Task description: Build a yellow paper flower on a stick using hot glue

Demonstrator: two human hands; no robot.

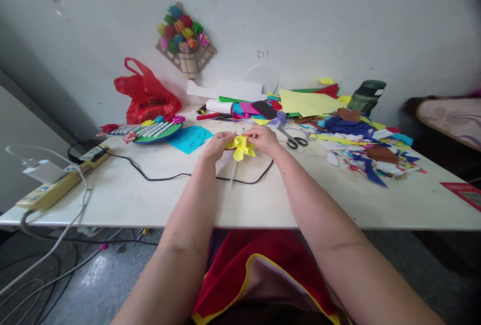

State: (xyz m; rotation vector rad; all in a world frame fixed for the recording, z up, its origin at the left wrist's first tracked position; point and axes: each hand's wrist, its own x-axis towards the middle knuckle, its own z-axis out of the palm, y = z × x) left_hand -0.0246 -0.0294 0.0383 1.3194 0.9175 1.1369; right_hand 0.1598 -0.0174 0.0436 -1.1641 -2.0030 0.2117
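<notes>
Between my two hands is a yellow paper flower, its petals spread toward me. My left hand pinches its left edge with closed fingers. At the upper right edge of the flower, my right hand has its fingertips pressed on a petal. A pale, translucent stick shows below the flower and points toward me; whether it is joined to the flower I cannot tell. Black-handled scissors lie just right of my right hand. Blue paper lies left of my left hand.
A black cord crosses the table from a power strip. Paper scraps are heaped at right, near a green bottle. A red bag, a decorated round board and a phone sit toward the back.
</notes>
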